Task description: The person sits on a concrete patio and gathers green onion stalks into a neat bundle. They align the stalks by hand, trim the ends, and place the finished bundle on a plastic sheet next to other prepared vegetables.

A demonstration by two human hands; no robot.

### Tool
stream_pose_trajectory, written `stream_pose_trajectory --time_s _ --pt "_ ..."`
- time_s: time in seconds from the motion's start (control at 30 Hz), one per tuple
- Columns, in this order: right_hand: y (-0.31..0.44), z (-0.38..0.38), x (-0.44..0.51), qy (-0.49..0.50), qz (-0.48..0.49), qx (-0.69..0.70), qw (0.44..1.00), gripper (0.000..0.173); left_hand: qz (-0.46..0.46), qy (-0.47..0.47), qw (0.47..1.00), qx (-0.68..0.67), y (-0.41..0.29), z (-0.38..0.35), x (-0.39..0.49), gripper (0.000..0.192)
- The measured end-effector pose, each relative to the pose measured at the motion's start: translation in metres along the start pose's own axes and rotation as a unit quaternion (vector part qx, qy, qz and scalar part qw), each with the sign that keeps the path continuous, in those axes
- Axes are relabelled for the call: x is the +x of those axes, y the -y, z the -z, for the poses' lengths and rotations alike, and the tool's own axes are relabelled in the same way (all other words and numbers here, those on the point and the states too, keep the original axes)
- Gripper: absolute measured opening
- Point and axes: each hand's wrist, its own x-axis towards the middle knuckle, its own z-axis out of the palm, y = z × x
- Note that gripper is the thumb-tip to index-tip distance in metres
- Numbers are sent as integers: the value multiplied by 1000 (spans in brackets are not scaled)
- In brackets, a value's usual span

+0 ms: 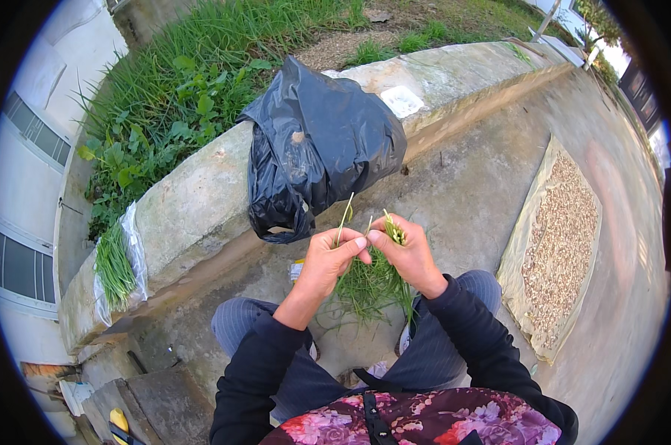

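In the middle of the view, my left hand [327, 258] pinches a thin green stalk between thumb and fingers. Close beside it, my right hand [405, 250] is closed around a small bunch of green stalks [394, 229], their pale cut ends pointing up and the leaves hanging below. The thumbs nearly meet at a short thin stem. Loose green blades [363, 289] lie in a heap on the concrete between my feet. Beyond my hands, a black plastic bag [335, 133] rests over the low wall. Trimmed green stalks [114, 267] lie on a clear plastic sheet [132, 245] at the left.
A low concrete wall [196, 194] curves across the view, with a planted bed [163, 94] behind it. A white plastic tray [402, 101] sits on the wall. At the right, small dried pieces [563, 239] are spread on a pale cloth [516, 261]. A yellow-handled tool [118, 421] lies at the lower left.
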Motion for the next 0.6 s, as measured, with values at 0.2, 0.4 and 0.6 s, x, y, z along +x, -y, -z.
stream_pose_trajectory --time_s 0.2,0.4,0.6 --pt "-2 6 3 -29 0 0 1000 13 9 0 1000 -14 1 2 0 14" --pt "5 3 1 13 -40 30 999 15 -5 -10 1000 -8 1 0 0 12" --pt "3 2 1 10 -35 27 999 14 -4 -13 998 53 0 -2 -1 11"
